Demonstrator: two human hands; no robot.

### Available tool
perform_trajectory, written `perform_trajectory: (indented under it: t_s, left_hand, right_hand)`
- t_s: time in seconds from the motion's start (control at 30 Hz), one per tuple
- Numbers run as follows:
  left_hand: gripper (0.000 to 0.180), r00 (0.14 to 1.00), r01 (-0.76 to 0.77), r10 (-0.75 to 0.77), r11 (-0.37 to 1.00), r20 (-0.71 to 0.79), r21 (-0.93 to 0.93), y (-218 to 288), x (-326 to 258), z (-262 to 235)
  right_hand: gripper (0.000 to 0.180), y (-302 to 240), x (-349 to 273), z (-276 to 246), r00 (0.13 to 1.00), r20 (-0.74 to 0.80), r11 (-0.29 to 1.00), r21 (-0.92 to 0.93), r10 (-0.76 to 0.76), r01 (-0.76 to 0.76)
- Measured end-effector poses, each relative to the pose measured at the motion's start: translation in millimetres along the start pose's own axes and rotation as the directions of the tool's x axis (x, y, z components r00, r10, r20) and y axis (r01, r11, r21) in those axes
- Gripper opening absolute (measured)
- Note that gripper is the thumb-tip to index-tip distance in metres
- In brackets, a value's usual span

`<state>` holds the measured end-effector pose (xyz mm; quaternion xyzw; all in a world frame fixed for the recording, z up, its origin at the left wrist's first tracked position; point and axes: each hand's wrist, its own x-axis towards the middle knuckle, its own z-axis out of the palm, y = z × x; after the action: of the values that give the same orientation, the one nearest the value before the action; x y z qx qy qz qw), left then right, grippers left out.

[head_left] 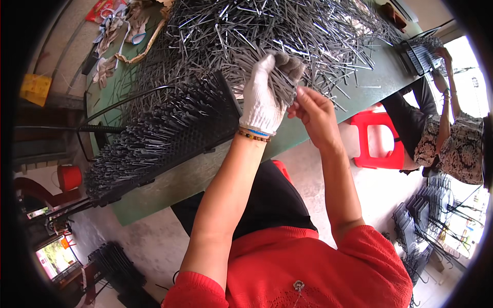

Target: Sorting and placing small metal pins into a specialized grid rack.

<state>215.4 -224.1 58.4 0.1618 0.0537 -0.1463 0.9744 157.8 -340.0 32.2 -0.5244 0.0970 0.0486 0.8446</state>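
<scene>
A loose bundle of thin grey metal strips [280, 86] lies in my left hand [263, 97], which wears a white glove with grey fingertips and is closed around it. My bare right hand [317, 114] is at the lower end of the bundle, thumb and fingertips pinched together. What sits between those fingertips is too small to make out. Beyond both hands spreads a big heap of similar metal strips [221, 31] on the green tabletop [377, 77]. Left of my gloved hand, a black perforated rack [205, 131] stands tilted, densely filled with upright dark pieces.
Gloves [109, 33] and rags lie at the table's far left. A red stool [377, 138] stands to the right, near another person [447, 138] handling a similar rack [422, 54]. More black racks [418, 215] stand at lower right. A red bucket [69, 177] is at left.
</scene>
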Motion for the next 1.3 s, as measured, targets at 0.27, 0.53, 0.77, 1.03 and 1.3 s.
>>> perform_trajectory:
  t_s: [0.27, 0.53, 0.77, 1.03, 1.3]
  left_hand:
    - [0.015, 0.993, -0.03, 0.084, 0.862, -0.084, 0.505, -2.6, -60.4, -6.0]
    - [0.018, 0.939, 0.342, -0.246, 0.724, -0.239, 0.599, 22.9, -150.8, -44.3]
    - [0.024, 0.892, 0.451, -0.262, 0.583, -0.368, 0.676, 45.3, -201.7, -57.8]
    - [0.014, 0.92, 0.358, -0.182, 0.753, -0.348, 0.553, 74.6, -237.7, -82.2]
    - [0.014, 0.956, 0.12, -0.024, 0.941, -0.292, 0.316, 98.1, -257.9, -93.3]
  right_hand:
    - [0.023, 25.4, -55.6, 10.8, 0.999, -0.041, 0.96, -0.28, 0.012, -0.023]
    - [0.03, -11.4, -63.1, 20.7, 0.995, 0.069, 0.836, -0.54, -0.07, 0.097]
    - [0.02, 14.4, -52.2, 64.5, 0.974, 0.212, 0.839, -0.541, 0.079, 0.049]
    - [0.018, 33.5, -64.5, 129.3, 0.973, 0.232, 0.854, -0.505, -0.009, 0.129]
    - [0.017, 35.4, -44.1, 178.9, 0.811, 0.212, 0.774, -0.242, -0.546, 0.585]
